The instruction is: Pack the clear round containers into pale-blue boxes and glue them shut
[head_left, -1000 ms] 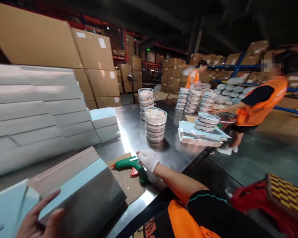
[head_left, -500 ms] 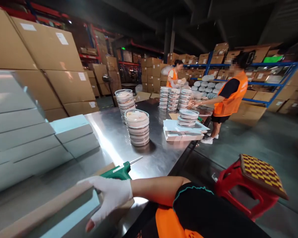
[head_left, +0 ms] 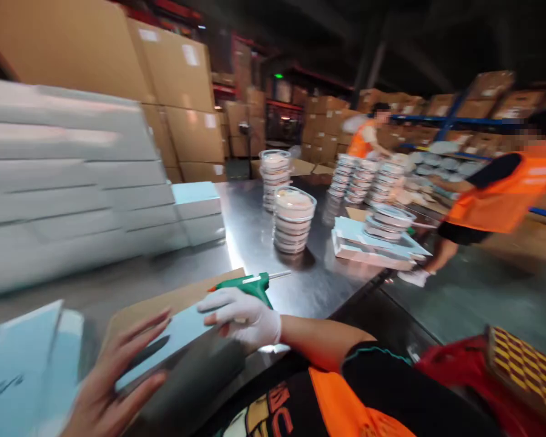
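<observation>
My left hand (head_left: 118,370), bare, is at the lower left with its fingers spread, over the near end of a light-blue flat box (head_left: 179,331). My right hand (head_left: 243,318) wears a white glove with bare fingertips. It hovers by the box's other end, fingers loosely bent and apart, with nothing visible in them. Just behind it a green glue gun (head_left: 243,282) lies with its metal nozzle pointing right, partly hidden by the glove. Under the box a brown cardboard sheet (head_left: 131,309) rests on the metal table (head_left: 250,243).
White boxes (head_left: 73,182) are piled on the left, and light-blue boxes (head_left: 22,364) lie nearer. Round clear tubs (head_left: 293,221) stand stacked mid-table. More tubs (head_left: 386,221) sit on pale-blue boxes (head_left: 368,249). Two people in orange vests (head_left: 505,188) work beyond. A red stool (head_left: 464,370) is at right.
The view has swung left, so things appear farther right. My left hand has come into view. My right hand's thumb and fingers have drawn closer together.
</observation>
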A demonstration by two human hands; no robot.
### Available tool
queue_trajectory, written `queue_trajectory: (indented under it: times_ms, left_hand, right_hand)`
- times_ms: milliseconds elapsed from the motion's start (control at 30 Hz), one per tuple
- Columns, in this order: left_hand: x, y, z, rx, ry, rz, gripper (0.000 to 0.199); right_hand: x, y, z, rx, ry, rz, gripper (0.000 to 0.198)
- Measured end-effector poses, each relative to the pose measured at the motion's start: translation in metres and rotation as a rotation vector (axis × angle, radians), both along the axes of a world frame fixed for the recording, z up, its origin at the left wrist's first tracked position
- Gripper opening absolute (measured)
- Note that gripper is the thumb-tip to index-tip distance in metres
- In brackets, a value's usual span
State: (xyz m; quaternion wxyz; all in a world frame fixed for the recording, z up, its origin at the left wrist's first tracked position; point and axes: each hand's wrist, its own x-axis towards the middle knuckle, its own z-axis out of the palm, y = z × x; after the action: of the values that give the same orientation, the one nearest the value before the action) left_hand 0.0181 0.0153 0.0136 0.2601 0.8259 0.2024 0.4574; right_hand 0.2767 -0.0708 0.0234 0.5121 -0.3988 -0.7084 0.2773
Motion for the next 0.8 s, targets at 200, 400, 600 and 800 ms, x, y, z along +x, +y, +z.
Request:
queue_trajectory:
  times_ms: [200,400,600,800]
  left_hand:
    - [0.0,0.014,0.003,0.116,-0.043,-0.229,0.035]
    - [0.003,0.006,0.003,0.056,-0.071,-0.157,0.068]
    - [0.002,0.012,0.01,0.186,-0.082,-0.261,0.042]
    - [-0.013,0.01,0.029,0.33,0.082,-0.337,0.038]
  right_hand:
    - [0.015,-0.008,0.005,0.139,-0.155,0.019,0.036]
    - [0.016,-0.006,0.01,0.122,-0.213,0.019,0.029]
    - [0.016,-0.009,0.012,0.075,-0.231,0.007,0.033]
    - [0.009,-0.006,-0.02,-0.025,-0.118,-0.051,0.102]
